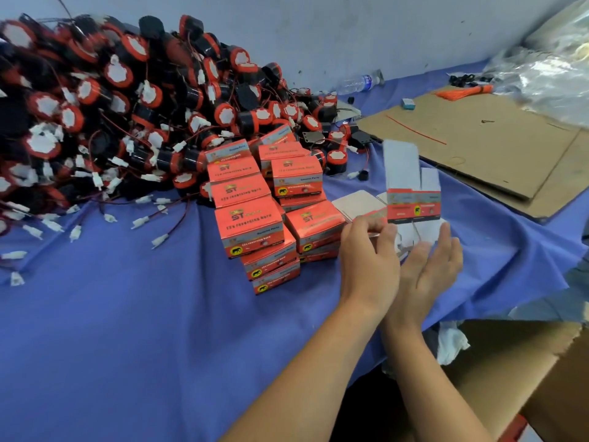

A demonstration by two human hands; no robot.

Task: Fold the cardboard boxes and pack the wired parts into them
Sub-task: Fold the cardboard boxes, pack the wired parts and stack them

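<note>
So the half-opened box point(413, 204) is up in the air just right of the middle, above the blue-covered table point(143, 330). Its orange printed band sits in the middle, with white flaps sticking up top and hanging down below. The left hand point(369, 250) has its fingers curled in on the lower edge, pinching the box there. The right hand point(436, 266) is palm-up with straight fingers touching the bottom flaps, not gripping anything. It's a bit blurry around the fingertips, so I can't tell exactly which flap each one is on.

Just left of the hands there's a stack of folded boxes point(255, 218), same orange print, piled a few high. A few flat blanks point(360, 204) lie on the table between that stack and the box being held. The wired parts point(111, 106) are a huge heap at the back left: black and red round things with white plugs on thin wires, spilling right up to the stack.

Over on the right there's a cardboard sheet point(478, 138), a bundle of orange ties point(465, 90), a water bottle point(360, 82) on its side and some plastic bags point(557, 74)
</note>
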